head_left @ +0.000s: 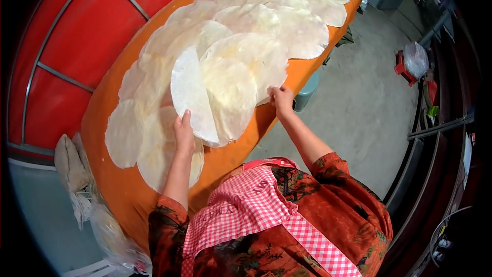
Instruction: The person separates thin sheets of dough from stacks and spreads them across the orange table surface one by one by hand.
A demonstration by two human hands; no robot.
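Thin, pale round flatbreads (246,20) lie overlapping across an orange cloth. My left hand (184,132) grips the lower edge of a folded flatbread (190,92), thumb on top; it shows as a white half-round above the others. To the right, my right hand (281,100) has its fingers closed at the rim of another flatbread (271,66), near the cloth's edge. Between the hands lies a yellowish flatbread (230,92). Below my left wrist, one more flatbread (159,164) reaches toward my apron.
The orange cloth (102,123) covers a long table beside a red panel wall (77,36) with metal bars. A teal stool (306,92) stands at the table's right side. Farther right are a red stool (405,69) with a plastic bag and dark shelving (410,200). Bags (110,231) sit lower left.
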